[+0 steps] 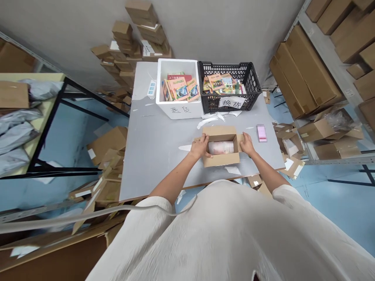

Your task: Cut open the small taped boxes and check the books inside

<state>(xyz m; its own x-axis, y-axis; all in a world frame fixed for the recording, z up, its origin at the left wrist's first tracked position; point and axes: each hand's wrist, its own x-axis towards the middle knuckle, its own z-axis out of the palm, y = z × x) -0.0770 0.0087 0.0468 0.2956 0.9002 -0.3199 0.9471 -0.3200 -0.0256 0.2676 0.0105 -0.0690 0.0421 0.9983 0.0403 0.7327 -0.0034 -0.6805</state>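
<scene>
A small cardboard box (222, 160) stands with its top flaps apart near the front of the grey table (158, 156). Inside it lies a pale, pinkish bundle (221, 147) that looks wrapped in clear plastic; its contents I cannot make out. My left hand (199, 147) grips the box's left end, thumb at the near corner and fingers on the far side. At the opposite end, my right hand (247, 144) is closed on the right flap, its fingertips partly hidden.
Behind the box stand a white foam bin (178, 110) and a black plastic crate (253, 89), both holding colourful booklets. A pink-screened phone (261, 133) lies at right. Paper scraps (233, 170) dot the table. Cardboard boxes (113, 164) crowd the floor at left; a grey cable (117, 208) crosses in front.
</scene>
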